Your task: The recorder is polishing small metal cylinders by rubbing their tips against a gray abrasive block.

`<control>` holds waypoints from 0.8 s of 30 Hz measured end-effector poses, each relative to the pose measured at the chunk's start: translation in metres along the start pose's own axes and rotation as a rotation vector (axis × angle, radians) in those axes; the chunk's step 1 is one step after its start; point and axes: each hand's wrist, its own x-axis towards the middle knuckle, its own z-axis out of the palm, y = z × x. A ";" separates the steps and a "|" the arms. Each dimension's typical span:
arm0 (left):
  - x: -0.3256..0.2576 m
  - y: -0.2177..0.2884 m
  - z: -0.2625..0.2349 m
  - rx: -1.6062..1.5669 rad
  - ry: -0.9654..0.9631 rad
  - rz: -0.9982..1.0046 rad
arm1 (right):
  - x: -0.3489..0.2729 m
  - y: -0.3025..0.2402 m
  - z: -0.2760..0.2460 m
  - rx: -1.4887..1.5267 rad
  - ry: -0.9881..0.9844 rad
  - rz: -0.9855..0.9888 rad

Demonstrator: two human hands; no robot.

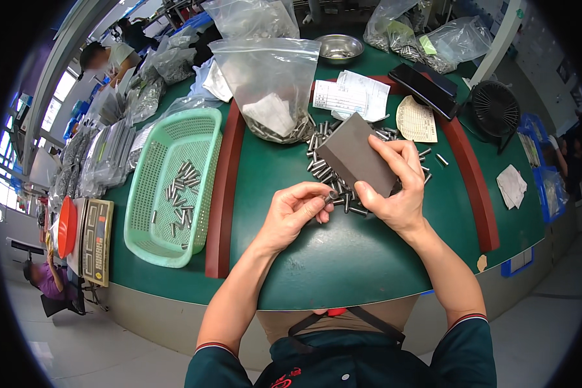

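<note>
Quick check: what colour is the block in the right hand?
The block in the right hand is brownish grey, seen best in the head view.

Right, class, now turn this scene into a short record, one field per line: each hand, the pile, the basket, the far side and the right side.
Left hand: pinches a small metal piece
Right hand: holds a dark block
Pile: metal pins, on the green table
Basket: green, left of the pile, more pins inside
Far side: clear bag, metal bowl
Right side: black fan, white cloth

Left hand (294, 213), pinching; right hand (399, 189), gripping, slightly farther forward, thumb (371, 199) extended; left forearm (240, 291), right forearm (447, 275), both bare behind hands.
</note>
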 end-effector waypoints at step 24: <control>0.001 -0.006 -0.005 -0.014 -0.002 0.175 | 0.003 0.007 0.002 -0.220 -0.001 -0.068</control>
